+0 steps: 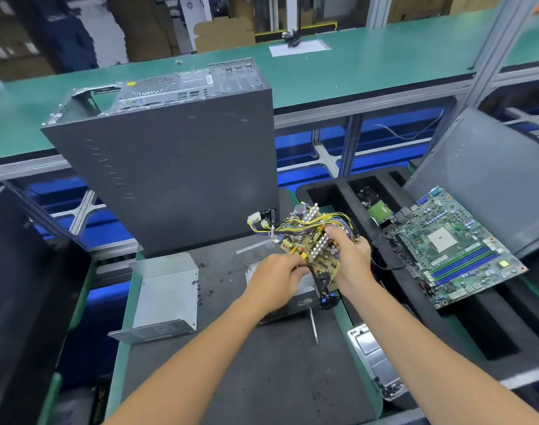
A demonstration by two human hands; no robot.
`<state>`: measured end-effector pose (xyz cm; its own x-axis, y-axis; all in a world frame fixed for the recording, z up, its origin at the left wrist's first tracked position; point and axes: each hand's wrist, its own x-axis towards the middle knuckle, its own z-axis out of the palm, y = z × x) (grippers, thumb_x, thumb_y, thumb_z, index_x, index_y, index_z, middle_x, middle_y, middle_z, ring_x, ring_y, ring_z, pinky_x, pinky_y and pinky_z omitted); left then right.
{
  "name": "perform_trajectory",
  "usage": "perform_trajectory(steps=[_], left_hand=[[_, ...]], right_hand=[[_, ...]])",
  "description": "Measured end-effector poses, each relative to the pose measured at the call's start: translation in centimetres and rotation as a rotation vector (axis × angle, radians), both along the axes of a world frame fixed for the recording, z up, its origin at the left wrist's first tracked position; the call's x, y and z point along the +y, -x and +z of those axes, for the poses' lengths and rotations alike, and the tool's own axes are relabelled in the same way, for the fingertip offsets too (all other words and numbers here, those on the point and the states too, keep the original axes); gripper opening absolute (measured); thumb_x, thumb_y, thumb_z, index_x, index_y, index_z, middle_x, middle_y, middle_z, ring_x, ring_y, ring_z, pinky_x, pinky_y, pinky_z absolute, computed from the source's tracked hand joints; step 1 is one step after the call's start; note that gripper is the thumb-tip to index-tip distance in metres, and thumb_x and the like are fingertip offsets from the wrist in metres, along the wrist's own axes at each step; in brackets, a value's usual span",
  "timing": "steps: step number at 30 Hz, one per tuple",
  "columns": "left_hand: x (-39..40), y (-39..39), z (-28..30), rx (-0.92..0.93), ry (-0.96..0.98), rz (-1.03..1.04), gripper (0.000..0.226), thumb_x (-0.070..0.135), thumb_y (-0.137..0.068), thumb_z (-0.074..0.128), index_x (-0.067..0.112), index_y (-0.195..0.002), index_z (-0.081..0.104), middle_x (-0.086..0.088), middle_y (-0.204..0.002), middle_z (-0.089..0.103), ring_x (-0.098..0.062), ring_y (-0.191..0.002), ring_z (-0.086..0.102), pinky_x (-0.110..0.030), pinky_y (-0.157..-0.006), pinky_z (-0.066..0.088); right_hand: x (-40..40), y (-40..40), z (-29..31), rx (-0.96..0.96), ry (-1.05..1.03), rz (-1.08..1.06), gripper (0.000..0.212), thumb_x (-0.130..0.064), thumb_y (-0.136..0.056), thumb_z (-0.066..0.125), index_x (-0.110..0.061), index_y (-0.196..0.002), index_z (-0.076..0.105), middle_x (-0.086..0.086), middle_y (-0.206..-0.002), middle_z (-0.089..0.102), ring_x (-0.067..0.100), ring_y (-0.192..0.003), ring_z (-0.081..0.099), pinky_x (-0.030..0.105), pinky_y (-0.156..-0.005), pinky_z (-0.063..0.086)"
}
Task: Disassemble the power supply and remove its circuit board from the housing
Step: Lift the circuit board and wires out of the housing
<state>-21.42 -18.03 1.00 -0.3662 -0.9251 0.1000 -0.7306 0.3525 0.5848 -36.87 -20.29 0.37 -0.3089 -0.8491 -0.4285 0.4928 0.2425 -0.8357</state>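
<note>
The power supply's tan circuit board point(315, 250), with heat sinks and a bundle of yellow and black wires point(296, 227), is tilted up above the silver housing point(302, 294). My right hand point(351, 256) grips the board's right edge, fingers curled over the top. My left hand point(276, 276) holds the board's lower left edge, just above the housing. The housing's removed silver cover point(164, 297) lies to the left on the dark mat.
A grey computer case point(176, 167) stands behind the work. Loose black screws point(205, 286) lie scattered on the mat. A screwdriver point(313, 326) lies in front of the housing. A green motherboard point(455, 243) rests on a black foam tray at right.
</note>
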Motion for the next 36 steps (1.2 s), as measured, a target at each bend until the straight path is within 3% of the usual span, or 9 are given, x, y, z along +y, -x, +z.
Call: perform_trajectory(steps=[5,10,13,18,21,24,29,33,36], left_hand=[[0.4,-1.1,0.3,0.371,-0.213,0.09,0.028,0.01,-0.09,0.054,0.026,-0.068,0.061,-0.001,-0.065,0.063,-0.011,-0.056,0.058,-0.02,-0.054,0.047],[0.9,-1.2,-0.2,0.075,-0.253,-0.071,0.013,0.037,-0.086,0.062,0.024,-0.084,0.058,0.011,-0.079,0.059,-0.007,-0.071,0.052,-0.026,-0.068,0.044],[1.3,-0.6,-1.1,-0.105,-0.165,-0.093,0.027,0.042,-0.082,0.067,0.023,-0.1,0.06,0.009,-0.095,0.058,-0.01,-0.087,0.051,-0.026,-0.073,0.043],[1.6,-0.8,-1.0,-0.186,-0.057,-0.095,0.028,0.031,-0.088,0.061,0.014,-0.069,0.048,0.0,-0.07,0.048,-0.017,-0.072,0.039,-0.035,-0.062,0.037],[1.7,-1.0,-0.5,-0.212,-0.072,-0.125,0.035,0.028,-0.088,0.061,0.018,-0.063,0.039,0.005,-0.065,0.04,-0.017,-0.069,0.036,-0.034,-0.06,0.033],[1.8,-0.9,-0.4,-0.238,-0.07,-0.11,0.037,0.026,-0.089,0.059,0.017,-0.061,0.036,0.0,-0.067,0.043,-0.019,-0.07,0.037,-0.033,-0.06,0.032],[1.2,-0.4,-0.2,-0.192,-0.017,0.013,0.038,0.028,-0.089,0.058,0.02,-0.061,0.032,0.001,-0.065,0.041,-0.026,-0.073,0.045,-0.034,-0.058,0.03],[0.6,0.1,-0.1,-0.198,0.011,0.048,0.012,0.024,-0.088,0.055,0.015,-0.091,0.049,-0.006,-0.081,0.057,-0.03,-0.081,0.053,-0.037,-0.061,0.04],[0.7,-0.2,-0.1,-0.205,0.037,-0.039,0.024,0.022,-0.088,0.055,0.021,-0.073,0.036,0.003,-0.069,0.045,-0.031,-0.076,0.051,-0.035,-0.057,0.033]], right_hand=[[-0.4,0.3,0.2,0.034,-0.049,0.016,0.084,-0.041,-0.043,0.085,-0.018,-0.112,0.043,0.012,-0.115,0.06,0.032,-0.1,0.066,0.056,-0.085,0.055],[-0.5,0.5,0.1,-0.024,0.028,0.009,0.071,-0.034,-0.046,0.086,-0.015,-0.103,0.049,0.014,-0.102,0.068,0.028,-0.081,0.073,0.044,-0.066,0.059],[-0.6,0.0,0.1,-0.023,0.065,0.037,0.067,-0.033,-0.047,0.085,-0.016,-0.101,0.051,0.014,-0.098,0.069,0.025,-0.078,0.074,0.04,-0.062,0.058],[-1.0,1.0,0.3,-0.003,0.05,-0.009,0.056,-0.029,-0.061,0.084,-0.021,-0.103,0.049,0.008,-0.104,0.065,0.022,-0.085,0.071,0.037,-0.062,0.057],[-1.4,2.3,0.6,-0.038,0.021,-0.046,0.095,-0.029,-0.06,0.084,-0.01,-0.139,0.033,0.016,-0.129,0.054,0.034,-0.113,0.059,0.054,-0.091,0.051],[-1.5,3.0,0.9,-0.022,0.029,-0.037,0.119,-0.034,-0.054,0.084,-0.013,-0.15,0.017,0.016,-0.144,0.04,0.035,-0.128,0.047,0.06,-0.104,0.039],[-1.7,3.7,1.1,-0.018,-0.006,-0.035,0.122,-0.036,-0.054,0.083,-0.016,-0.152,0.014,0.013,-0.143,0.04,0.033,-0.127,0.047,0.058,-0.102,0.042],[-1.8,4.0,1.0,-0.044,-0.047,-0.07,0.114,-0.033,-0.063,0.084,-0.02,-0.152,0.015,0.011,-0.139,0.042,0.032,-0.122,0.051,0.05,-0.085,0.054],[-2.0,4.4,1.4,-0.044,-0.078,-0.096,0.116,-0.039,-0.053,0.084,-0.015,-0.148,0.022,0.014,-0.136,0.046,0.035,-0.117,0.055,0.059,-0.088,0.052]])
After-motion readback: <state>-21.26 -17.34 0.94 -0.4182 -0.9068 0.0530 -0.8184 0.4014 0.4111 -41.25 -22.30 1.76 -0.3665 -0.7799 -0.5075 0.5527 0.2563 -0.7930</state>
